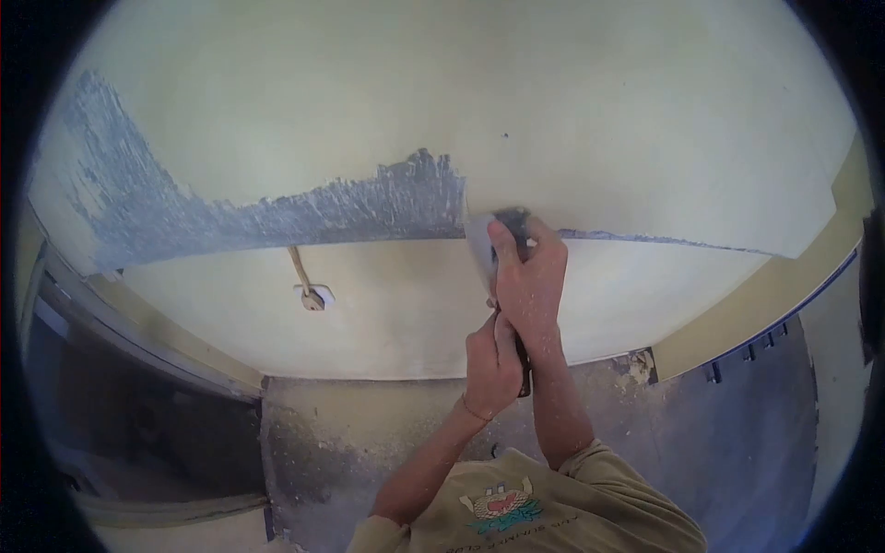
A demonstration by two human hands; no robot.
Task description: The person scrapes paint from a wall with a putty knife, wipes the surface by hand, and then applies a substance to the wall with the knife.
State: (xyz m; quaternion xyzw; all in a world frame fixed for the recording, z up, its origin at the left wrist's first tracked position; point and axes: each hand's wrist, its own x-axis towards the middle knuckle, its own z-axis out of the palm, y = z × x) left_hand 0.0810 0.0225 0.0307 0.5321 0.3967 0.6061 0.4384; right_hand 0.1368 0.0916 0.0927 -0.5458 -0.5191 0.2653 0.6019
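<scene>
My right hand (pixel 530 276) is wrapped round the upper part of a scraper (pixel 481 244), its thumb along the tool near the broad blade. Below it, my left hand (pixel 493 364) grips the lower part of the dark handle (pixel 525 369). The blade lies against the pale wall coating (pixel 645 120), at the right end of a scraped grey strip (pixel 359 212). Part of the tool is hidden behind my fingers.
A socket (pixel 313 297) with a cable sits on the lower wall, left of my hands. Crumbs and dust lie on the floor (pixel 369 424). A dark opening (pixel 147 405) is at the lower left. A ledge (pixel 737 327) runs along the right.
</scene>
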